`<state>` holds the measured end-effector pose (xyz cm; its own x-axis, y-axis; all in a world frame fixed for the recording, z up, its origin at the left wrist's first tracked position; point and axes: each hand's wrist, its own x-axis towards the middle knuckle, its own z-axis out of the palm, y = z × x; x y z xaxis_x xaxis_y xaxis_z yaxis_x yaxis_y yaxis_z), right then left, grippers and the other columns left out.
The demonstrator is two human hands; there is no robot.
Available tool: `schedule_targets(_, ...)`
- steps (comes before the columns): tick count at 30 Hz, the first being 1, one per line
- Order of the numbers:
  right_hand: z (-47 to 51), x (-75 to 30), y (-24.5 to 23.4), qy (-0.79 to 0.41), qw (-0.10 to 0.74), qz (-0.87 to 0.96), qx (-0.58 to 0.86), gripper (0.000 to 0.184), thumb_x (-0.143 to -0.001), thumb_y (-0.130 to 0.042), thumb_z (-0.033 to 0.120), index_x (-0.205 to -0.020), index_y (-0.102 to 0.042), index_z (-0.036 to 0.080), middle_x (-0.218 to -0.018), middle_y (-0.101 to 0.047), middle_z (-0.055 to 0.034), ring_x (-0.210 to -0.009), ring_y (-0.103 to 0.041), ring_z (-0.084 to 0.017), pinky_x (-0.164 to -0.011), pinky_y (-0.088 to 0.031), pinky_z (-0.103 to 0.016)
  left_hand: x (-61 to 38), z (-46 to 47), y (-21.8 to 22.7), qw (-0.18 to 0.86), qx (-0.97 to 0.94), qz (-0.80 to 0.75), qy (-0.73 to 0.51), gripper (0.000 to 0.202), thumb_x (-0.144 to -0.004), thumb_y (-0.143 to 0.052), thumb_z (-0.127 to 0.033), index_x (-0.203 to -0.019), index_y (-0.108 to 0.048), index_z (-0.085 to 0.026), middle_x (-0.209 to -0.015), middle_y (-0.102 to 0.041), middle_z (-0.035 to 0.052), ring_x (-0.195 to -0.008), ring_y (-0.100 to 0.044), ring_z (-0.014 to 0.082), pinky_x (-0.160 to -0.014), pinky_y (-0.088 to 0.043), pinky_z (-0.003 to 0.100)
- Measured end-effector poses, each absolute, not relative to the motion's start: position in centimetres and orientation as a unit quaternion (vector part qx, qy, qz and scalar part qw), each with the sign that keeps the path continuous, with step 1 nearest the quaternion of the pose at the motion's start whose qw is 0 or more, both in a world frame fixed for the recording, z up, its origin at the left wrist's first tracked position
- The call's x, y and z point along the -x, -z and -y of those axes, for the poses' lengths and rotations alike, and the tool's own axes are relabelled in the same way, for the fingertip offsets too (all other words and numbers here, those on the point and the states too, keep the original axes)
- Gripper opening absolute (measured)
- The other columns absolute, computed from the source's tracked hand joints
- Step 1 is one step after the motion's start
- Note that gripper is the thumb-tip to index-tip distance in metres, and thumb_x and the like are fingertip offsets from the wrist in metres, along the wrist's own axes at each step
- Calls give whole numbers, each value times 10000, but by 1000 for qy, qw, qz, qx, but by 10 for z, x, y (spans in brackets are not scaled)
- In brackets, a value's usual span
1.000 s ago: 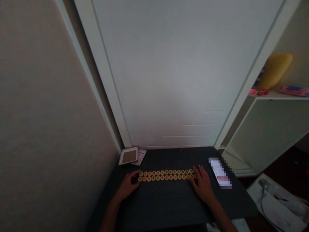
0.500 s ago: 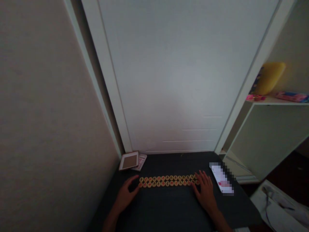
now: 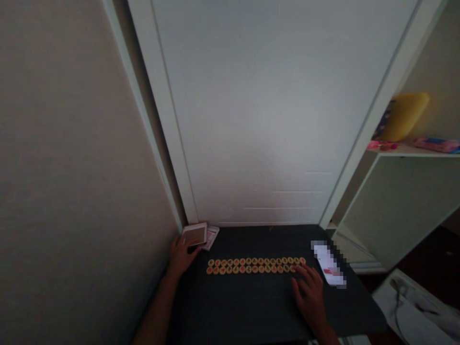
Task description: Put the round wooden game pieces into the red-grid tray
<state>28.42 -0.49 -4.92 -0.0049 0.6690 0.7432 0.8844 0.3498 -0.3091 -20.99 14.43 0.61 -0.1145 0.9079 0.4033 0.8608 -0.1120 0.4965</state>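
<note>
Several round wooden Chinese chess pieces with red and dark characters lie flat in two straight rows across the dark table. My left hand is at the near left corner of a shallow white-rimmed box with a brown inside; its fingers lie over the box and the thumb is at the near edge. A second white-edged, pinkish box sits partly beneath the first. My right hand rests at the right end of the lower row, fingers apart and fingertips touching the last pieces.
A blurred-out phone lies to the right on the dark tabletop. A white panel rises behind the table, and a wall flanks it on the left. Shelving with a yellow object stands at the right.
My left hand has left the rows' left end and moved up and left to the box. My right hand has drawn back slightly, uncovering the pieces at the rows' right end.
</note>
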Motion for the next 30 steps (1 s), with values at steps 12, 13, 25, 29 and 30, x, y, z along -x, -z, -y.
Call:
schedule_targets(12, 0, -263, 41, 78, 455, 702, 543, 155, -916, -605, 336, -872, -746, 289, -1088, -748, -38, -1172, -611, -305, -1064, -401, -577, 220, -148, -10, 21, -686, -649, -328, 161, -759, -668, -322, -865, -759, -243, -1269, -673, 107, -1256, -541, 373, -1111, -364, 552)
schedule_targets(13, 1, -263, 41, 73, 457, 701, 543, 155, -916, -606, 336, -871, -747, 289, -1082, -750, -40, -1166, -615, -304, -1062, -406, -572, 219, -148, -12, 22, -686, -647, -331, 151, -770, -655, -319, -849, -761, -246, -1266, -673, 105, -1254, -542, 370, -1113, -366, 549)
schedule_targets(25, -8, -203, -3, -196, 569, 591, 538, 327, -935, -570, 455, -1150, -685, 237, -1147, -730, -113, -1047, -693, -293, -931, -555, -480, 114, -76, -50, 80, -782, -515, -342, 295, -975, -479, -320, -1148, -717, -300, -1255, -701, 28, -1258, -576, 261, -1169, -358, 480)
schedule_targets(29, -14, -169, -31, -382, 589, 549, 453, 605, -917, -593, 498, -1436, -448, 221, -1273, -676, -157, -997, -728, -283, -849, -608, -443, 62, -39, -50, 90, -846, -417, -320, 290, -991, -485, -254, -1156, -712, -329, -1213, -731, 18, -1196, -633, 249, -1186, -315, 544)
schedule_targets(30, -14, -164, -33, -405, 590, 538, 446, 631, -911, -598, 511, -1445, -433, 217, -1232, -699, -156, -998, -728, -289, -836, -612, -448, 55, -33, -50, 85, -853, -399, -324, 284, -989, -497, -244, -1156, -711, -329, -1196, -740, 21, -1177, -647, 248, -1181, -320, 555)
